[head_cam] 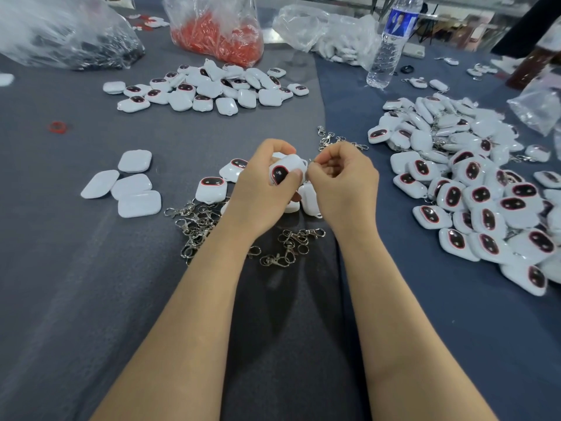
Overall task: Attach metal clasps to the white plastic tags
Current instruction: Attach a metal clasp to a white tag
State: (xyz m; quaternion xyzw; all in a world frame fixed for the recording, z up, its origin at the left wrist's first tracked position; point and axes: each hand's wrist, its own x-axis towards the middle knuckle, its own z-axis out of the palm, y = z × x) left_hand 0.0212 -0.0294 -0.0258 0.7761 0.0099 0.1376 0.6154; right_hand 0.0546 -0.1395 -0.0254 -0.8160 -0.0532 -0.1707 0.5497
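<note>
Tag (284, 171) is up off the surface (91, 284), centre of view, gripped in the left hand (261, 189): thumb across the dark red-rimmed face, fingers curled behind. At the tag's right edge the right hand (341, 177) has thumb and forefinger pinched tight on something small and metallic. It looks like a clasp (312, 161) ring, too small to confirm. Judgement: mid-threading, ring going onto the tag's loop, not yet seated

Risks from here:
- ring slips out of the pinch: tiny grip area, and it would drop into the loose clasps (197, 226) under the wrists and get lost in the tangle
- ring only part-way through the loop: tag gets binned as done and sheds the clasp later
- forcing the ring in at an angle could crack the plastic loop or spring the ring open
- left thumb bearing on the glossy face may smudge or scuff it
- forearms hang over the clasps, so a sweep would drag them into the spare tags (212, 188) lying just beside the hands

Around: four face-down tags (130, 186) near left, far pile (209, 86) at centre with no rings visible, right pile (470, 202) with rings showing. Behind: bag of red parts (218, 41), water bottle (390, 44), more clear bags
</note>
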